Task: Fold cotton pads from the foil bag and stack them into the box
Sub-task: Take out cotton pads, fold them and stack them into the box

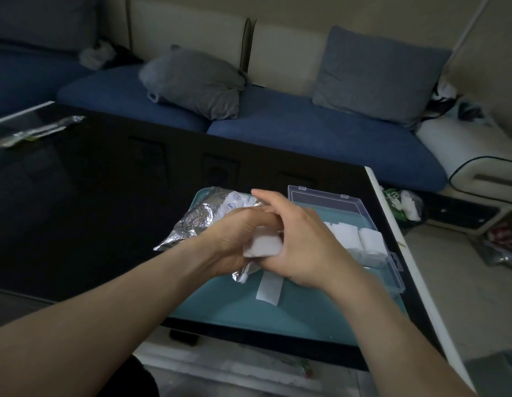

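The left hand (234,242) and the right hand (300,242) meet above a teal rectangular tray (249,310), both with fingers curled round a white folded cotton pad (262,245) gripped between them. The pad's long axis runs roughly left to right, its lower edge facing the camera. Behind and beneath the left hand lies the crumpled silver foil bag (191,222), its long axis running from the near left to the far right; it carries a white label with small blue round symbols and blue print too small to read. A flat white cotton strip (269,287) lies on the tray just below the hands, its long axis running near to far and slightly tilted. To the right, on the tray, stands the clear plastic hinged box (349,204), lid open, with white folded pads (361,239) set side by side in its near end. The tray rests at the right corner of a glossy black bench (91,196) edged in white. A second silver wrapper (37,130) lies at the bench's far left. Beyond stands a blue sofa (306,124) with cream backrests and two grey cushions (378,73).
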Motion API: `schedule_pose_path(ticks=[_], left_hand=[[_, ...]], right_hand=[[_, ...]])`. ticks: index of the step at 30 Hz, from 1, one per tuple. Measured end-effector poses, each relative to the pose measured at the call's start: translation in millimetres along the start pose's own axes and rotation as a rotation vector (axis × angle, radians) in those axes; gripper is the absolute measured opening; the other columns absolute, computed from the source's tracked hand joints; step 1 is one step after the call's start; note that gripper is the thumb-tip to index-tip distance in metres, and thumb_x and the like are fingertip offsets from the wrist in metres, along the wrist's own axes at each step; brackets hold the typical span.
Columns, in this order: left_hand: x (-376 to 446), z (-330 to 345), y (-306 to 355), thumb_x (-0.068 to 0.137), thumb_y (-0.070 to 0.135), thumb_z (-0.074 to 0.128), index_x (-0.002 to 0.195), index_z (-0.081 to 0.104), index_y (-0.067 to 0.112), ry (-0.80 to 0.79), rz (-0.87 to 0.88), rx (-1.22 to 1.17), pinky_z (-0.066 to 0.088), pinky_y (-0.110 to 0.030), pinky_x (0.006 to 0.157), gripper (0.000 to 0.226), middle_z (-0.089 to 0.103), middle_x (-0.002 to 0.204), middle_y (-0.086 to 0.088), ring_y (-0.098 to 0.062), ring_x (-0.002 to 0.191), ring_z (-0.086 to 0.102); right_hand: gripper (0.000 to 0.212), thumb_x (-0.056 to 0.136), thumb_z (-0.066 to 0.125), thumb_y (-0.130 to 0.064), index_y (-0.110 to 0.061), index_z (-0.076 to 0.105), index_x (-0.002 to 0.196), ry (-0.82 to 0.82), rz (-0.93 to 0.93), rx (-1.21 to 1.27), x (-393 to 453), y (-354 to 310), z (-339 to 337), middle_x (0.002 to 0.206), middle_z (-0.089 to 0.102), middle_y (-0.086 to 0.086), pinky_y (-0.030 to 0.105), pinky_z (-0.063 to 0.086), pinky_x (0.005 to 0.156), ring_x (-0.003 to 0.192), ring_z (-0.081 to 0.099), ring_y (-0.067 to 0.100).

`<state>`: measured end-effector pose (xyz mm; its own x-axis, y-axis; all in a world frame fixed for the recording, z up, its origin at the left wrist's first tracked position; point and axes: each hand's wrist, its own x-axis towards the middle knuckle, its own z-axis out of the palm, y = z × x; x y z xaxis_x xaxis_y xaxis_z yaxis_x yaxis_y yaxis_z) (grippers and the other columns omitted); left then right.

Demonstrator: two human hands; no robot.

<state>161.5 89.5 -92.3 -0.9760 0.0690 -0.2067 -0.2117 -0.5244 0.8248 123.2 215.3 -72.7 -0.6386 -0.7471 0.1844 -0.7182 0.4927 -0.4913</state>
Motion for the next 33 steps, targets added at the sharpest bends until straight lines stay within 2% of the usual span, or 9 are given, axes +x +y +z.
schedule_pose_path(ticks=[3, 7, 11, 15, 19, 22, 27, 30, 33], left_hand=[[-0.8, -1.0, -0.3, 0.084, -0.001, 0.058, 0.092, 0.064, 0.008, -0.038, -0.036, 0.008, 0.055, -0.029, 0.061, 0.013, 0.066, 0.081, -0.013, -0.022, 0.072, 0.068], [-1.5, -0.7, -2.6, 0.086, -0.013, 0.052, 0.107, 0.062, -0.002, -0.024, 0.026, 0.090, 0.055, -0.032, 0.060, 0.026, 0.064, 0.088, -0.020, -0.028, 0.075, 0.068], [-3.8, 4.2, -4.1, 0.084, -0.014, 0.054, 0.098, 0.059, 0.001, 0.001, 0.024, 0.123, 0.053, -0.025, 0.052, 0.021, 0.063, 0.073, -0.014, -0.021, 0.061, 0.066], [-1.5, 7.0, -4.9, 0.071, -0.006, 0.060, 0.094, 0.057, 0.001, 0.090, 0.015, 0.061, 0.050, -0.023, 0.046, 0.024, 0.058, 0.069, -0.014, -0.021, 0.054, 0.064], [0.5, 8.8, -5.6, 0.083, -0.003, 0.058, 0.104, 0.054, 0.004, 0.140, 0.002, 0.017, 0.045, -0.019, 0.043, 0.022, 0.056, 0.071, -0.013, -0.017, 0.053, 0.062], [-0.9, 8.5, -2.7, 0.085, -0.001, 0.056, 0.088, 0.055, 0.004, 0.129, -0.018, 0.026, 0.044, -0.019, 0.042, 0.007, 0.058, 0.062, -0.009, -0.016, 0.049, 0.061], [1.5, 6.3, -3.2, 0.090, 0.004, 0.056, 0.097, 0.051, 0.010, 0.200, -0.002, -0.037, 0.047, -0.021, 0.045, 0.010, 0.058, 0.065, -0.010, -0.019, 0.052, 0.063], [2.3, 2.8, -2.7, 0.080, 0.003, 0.065, 0.104, 0.051, 0.007, 0.204, 0.008, -0.026, 0.050, -0.028, 0.054, 0.027, 0.058, 0.074, -0.013, -0.025, 0.062, 0.064], [-2.2, 3.5, -3.4, 0.087, -0.010, 0.057, 0.097, 0.059, 0.000, 0.164, 0.026, 0.111, 0.053, -0.029, 0.051, 0.014, 0.062, 0.074, -0.017, -0.026, 0.061, 0.066]], right_hand=[[0.099, 0.062, 0.091, -0.029, -0.035, 0.041, 0.148, 0.036, 0.007, 0.022, 0.8, 1.1, -0.3, 0.115, 0.059, -0.009, 0.034, 0.047, 0.096, 0.107, 0.057, 0.012], [0.119, 0.059, 0.093, -0.039, -0.039, 0.022, 0.155, -0.137, 0.063, -0.098, -1.6, -3.0, -1.4, 0.138, 0.044, -0.010, 0.037, 0.034, 0.110, 0.129, 0.037, 0.013], [0.113, 0.061, 0.094, -0.034, -0.039, 0.028, 0.153, -0.097, 0.058, -0.055, 0.0, -3.5, -1.0, 0.137, 0.057, -0.013, 0.035, 0.037, 0.108, 0.127, 0.049, 0.012], [0.114, 0.061, 0.095, -0.031, -0.038, 0.029, 0.153, -0.104, 0.034, -0.102, 0.1, -8.5, 2.6, 0.146, 0.050, -0.013, 0.035, 0.035, 0.109, 0.128, 0.047, 0.012], [0.107, 0.060, 0.093, -0.026, -0.033, 0.037, 0.151, -0.024, 0.016, -0.092, 3.8, -6.4, 8.3, 0.138, 0.057, -0.008, 0.040, 0.041, 0.105, 0.124, 0.054, 0.016], [0.106, 0.060, 0.092, -0.022, -0.031, 0.039, 0.150, -0.006, -0.023, -0.081, 3.8, -5.2, 10.2, 0.136, 0.058, -0.006, 0.044, 0.043, 0.102, 0.122, 0.056, 0.018], [0.105, 0.062, 0.089, -0.008, -0.032, 0.040, 0.151, 0.007, -0.063, -0.017, 4.4, -6.8, 11.6, 0.140, 0.058, -0.006, 0.034, 0.045, 0.103, 0.125, 0.055, 0.017], [0.113, 0.061, 0.093, -0.021, -0.039, 0.030, 0.153, -0.082, -0.050, -0.018, 2.1, -9.5, 7.0, 0.146, 0.050, -0.009, 0.028, 0.038, 0.107, 0.130, 0.047, 0.013], [0.117, 0.061, 0.094, -0.033, -0.043, 0.023, 0.154, -0.173, 0.011, -0.041, -1.7, -7.4, -3.0, 0.144, 0.047, -0.014, 0.019, 0.032, 0.094, 0.126, 0.042, 0.008]])
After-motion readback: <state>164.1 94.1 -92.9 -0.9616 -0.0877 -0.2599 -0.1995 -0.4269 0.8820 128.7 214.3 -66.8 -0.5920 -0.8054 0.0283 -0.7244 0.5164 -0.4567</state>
